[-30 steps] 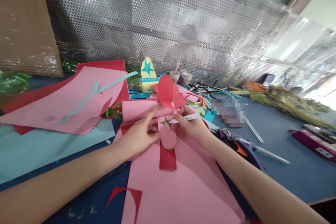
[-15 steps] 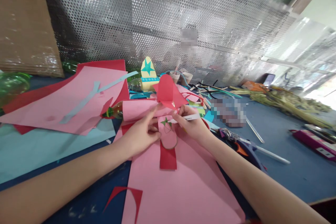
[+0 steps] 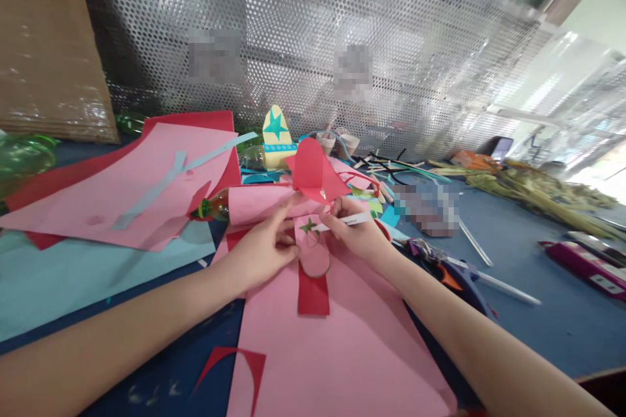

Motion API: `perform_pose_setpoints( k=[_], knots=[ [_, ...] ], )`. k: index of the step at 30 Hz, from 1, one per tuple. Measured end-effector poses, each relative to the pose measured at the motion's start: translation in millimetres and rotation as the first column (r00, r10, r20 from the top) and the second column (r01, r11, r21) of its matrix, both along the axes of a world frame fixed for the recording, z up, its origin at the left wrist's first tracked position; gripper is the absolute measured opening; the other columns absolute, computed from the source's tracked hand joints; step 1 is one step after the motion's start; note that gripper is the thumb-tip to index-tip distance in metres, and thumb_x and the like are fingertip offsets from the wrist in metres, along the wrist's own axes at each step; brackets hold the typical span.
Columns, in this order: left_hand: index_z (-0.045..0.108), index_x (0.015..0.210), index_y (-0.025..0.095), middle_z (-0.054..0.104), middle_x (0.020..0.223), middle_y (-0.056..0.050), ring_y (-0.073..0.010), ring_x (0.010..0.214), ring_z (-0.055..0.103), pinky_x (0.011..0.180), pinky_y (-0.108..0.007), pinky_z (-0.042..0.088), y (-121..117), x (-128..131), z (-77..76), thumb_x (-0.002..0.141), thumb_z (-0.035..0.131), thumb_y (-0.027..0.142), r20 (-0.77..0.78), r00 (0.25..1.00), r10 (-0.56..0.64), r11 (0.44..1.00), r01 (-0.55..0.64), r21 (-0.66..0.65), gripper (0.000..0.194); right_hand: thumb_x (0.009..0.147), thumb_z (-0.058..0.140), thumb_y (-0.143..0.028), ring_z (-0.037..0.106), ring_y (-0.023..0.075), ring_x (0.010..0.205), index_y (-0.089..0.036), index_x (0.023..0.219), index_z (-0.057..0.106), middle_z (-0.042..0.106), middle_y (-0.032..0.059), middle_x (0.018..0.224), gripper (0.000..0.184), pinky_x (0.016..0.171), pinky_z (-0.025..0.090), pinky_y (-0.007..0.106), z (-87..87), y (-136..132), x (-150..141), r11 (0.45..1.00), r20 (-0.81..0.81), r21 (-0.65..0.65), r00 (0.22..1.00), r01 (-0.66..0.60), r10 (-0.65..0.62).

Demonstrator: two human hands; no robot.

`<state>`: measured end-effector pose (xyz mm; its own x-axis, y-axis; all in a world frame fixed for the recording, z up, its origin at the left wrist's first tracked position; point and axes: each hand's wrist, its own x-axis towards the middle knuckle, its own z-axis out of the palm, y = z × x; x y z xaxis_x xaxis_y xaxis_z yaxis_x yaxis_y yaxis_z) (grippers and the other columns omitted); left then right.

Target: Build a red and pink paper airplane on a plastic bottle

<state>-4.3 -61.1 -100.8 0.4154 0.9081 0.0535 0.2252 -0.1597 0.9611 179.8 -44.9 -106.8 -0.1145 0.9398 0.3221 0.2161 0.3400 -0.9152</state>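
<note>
A rounded pink paper cutout (image 3: 315, 262) lies over a red paper strip (image 3: 313, 300), on a large pink sheet (image 3: 357, 352). It bears a star outline, partly filled in green. My left hand (image 3: 267, 244) steadies the cutout's left edge, with thumb and curled fingers against it. In my right hand (image 3: 359, 241) is a white-barrelled marker (image 3: 355, 219), pinched between thumb and fingers, its tip at the star. Just beyond my hands are a pink-wrapped bottle (image 3: 259, 204) and a folded red paper shape (image 3: 310, 166).
Pink and red sheets (image 3: 147, 169) and light-blue paper (image 3: 98, 280) spread at left. Behind stands a yellow paper piece with a star (image 3: 276, 124). Scissors (image 3: 450, 277), clear sticks (image 3: 474, 242) and a magenta case (image 3: 581, 264) lie right. A red offcut (image 3: 239, 358) sits near front.
The marker has tilted and shifted slightly in my right hand, and its green end now shows. My left hand and the cutout have stayed put.
</note>
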Motion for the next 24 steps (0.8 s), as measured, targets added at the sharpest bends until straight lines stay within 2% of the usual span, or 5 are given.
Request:
perform_pose_setpoints(
  k=[12, 24],
  knots=[
    [0.020, 0.147, 0.024, 0.068, 0.113, -0.008, -0.0238, 0.103, 0.065, 0.080, -0.034, 0.052, 1.1, 0.1, -1.1, 0.072, 0.055, 0.009, 0.001, 1.000, -0.001, 1.000, 0.001, -0.020, 0.083, 0.072, 0.061, -0.041, 0.033, 0.0089, 0.045, -0.023, 0.061, 0.040, 0.042, -0.0083, 0.049, 0.030, 0.047, 0.025, 0.025, 3.2, -1.3, -0.5, 1.000, -0.002, -0.020, 1.000, 0.006, -0.006],
    [0.019, 0.147, 0.024, 0.065, 0.120, -0.009, -0.0229, 0.102, 0.065, 0.080, -0.033, 0.052, -0.4, -0.2, 0.5, 0.073, 0.055, 0.008, 0.019, 1.000, -0.013, 1.000, 0.014, -0.016, 0.084, 0.072, 0.063, -0.040, 0.036, 0.0091, 0.047, -0.023, 0.061, 0.041, 0.044, -0.0075, 0.052, 0.030, 0.048, 0.026, 0.025, 1.3, -0.4, -0.5, 0.999, -0.028, -0.017, 0.999, -0.033, 0.033]
  ],
)
